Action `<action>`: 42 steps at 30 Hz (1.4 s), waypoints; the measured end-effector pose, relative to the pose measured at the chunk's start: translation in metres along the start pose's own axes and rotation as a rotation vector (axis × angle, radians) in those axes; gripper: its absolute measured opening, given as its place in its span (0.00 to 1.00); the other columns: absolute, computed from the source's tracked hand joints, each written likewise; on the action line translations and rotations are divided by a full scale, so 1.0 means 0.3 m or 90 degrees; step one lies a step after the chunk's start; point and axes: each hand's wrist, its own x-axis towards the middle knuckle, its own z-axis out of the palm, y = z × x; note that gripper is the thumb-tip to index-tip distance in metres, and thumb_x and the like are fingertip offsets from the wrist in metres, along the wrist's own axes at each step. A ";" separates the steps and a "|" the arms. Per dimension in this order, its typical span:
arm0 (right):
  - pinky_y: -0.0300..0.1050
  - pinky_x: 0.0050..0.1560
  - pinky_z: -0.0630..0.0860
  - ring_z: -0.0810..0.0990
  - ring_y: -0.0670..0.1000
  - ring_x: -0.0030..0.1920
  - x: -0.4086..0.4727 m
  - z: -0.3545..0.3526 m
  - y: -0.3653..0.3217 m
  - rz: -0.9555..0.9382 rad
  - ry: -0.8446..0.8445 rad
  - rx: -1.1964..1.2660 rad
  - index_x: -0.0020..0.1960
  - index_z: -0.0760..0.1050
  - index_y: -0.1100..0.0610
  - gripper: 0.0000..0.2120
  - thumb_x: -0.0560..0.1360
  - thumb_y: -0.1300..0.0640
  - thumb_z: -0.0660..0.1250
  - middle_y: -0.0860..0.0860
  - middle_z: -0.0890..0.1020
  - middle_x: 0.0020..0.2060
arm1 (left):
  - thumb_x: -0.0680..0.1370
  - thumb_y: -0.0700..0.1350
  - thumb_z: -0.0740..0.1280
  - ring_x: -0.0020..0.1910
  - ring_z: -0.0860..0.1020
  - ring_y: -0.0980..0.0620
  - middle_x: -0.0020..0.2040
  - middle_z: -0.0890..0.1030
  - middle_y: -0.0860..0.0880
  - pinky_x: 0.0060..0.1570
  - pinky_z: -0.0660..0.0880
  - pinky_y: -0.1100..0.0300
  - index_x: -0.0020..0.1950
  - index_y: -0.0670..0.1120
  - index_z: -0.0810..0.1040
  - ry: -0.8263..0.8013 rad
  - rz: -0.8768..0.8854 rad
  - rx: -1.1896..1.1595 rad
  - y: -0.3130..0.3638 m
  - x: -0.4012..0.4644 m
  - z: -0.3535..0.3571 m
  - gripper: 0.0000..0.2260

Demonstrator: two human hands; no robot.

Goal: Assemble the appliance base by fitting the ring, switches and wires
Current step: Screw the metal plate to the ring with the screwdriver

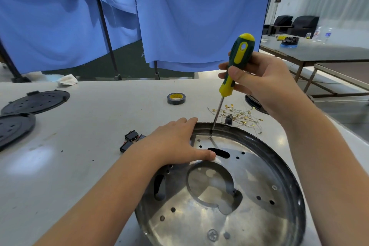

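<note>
Right hand (265,84) grips a screwdriver (233,70), tip on a screw (209,137) in the appliance base (229,185); left hand (177,142), fingers flat, presses the base's rim.

Big metal plate (229,195) on table (89,126), near front. Switches (130,141) left of plate. Wires (237,115) behind plate. Tape roll (176,98) farther back. Two lids (26,112) far left.

A pale table (85,126) carries a round metal base (249,195) near its front edge. Behind the base lie a tangle of wires (239,115), a roll of tape (176,98) and black switches (130,140). Two black discs (36,101) sit at the left; a crumpled cloth (66,80) lies at the back.
</note>
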 end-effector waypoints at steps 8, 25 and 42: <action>0.39 0.47 0.81 0.84 0.47 0.49 -0.002 0.006 0.007 0.013 -0.011 -0.014 0.57 0.74 0.55 0.10 0.76 0.64 0.66 0.49 0.85 0.49 | 0.68 0.74 0.63 0.72 0.64 0.48 0.76 0.61 0.51 0.67 0.67 0.50 0.78 0.55 0.49 -0.003 -0.003 -0.002 -0.002 0.001 0.001 0.47; 0.29 0.41 0.76 0.80 0.38 0.37 -0.004 0.054 0.005 -0.074 -0.010 -0.224 0.48 0.75 0.50 0.17 0.64 0.48 0.77 0.47 0.81 0.40 | 0.67 0.74 0.63 0.70 0.65 0.49 0.74 0.63 0.50 0.66 0.68 0.49 0.78 0.53 0.51 0.025 0.000 0.009 -0.009 0.013 0.008 0.47; 0.41 0.39 0.74 0.78 0.40 0.37 -0.015 0.128 0.036 -0.038 0.005 -0.345 0.43 0.72 0.41 0.20 0.59 0.32 0.73 0.38 0.80 0.40 | 0.73 0.52 0.72 0.39 0.81 0.63 0.39 0.83 0.61 0.41 0.76 0.71 0.42 0.56 0.79 0.260 0.113 -0.422 0.031 0.020 -0.010 0.03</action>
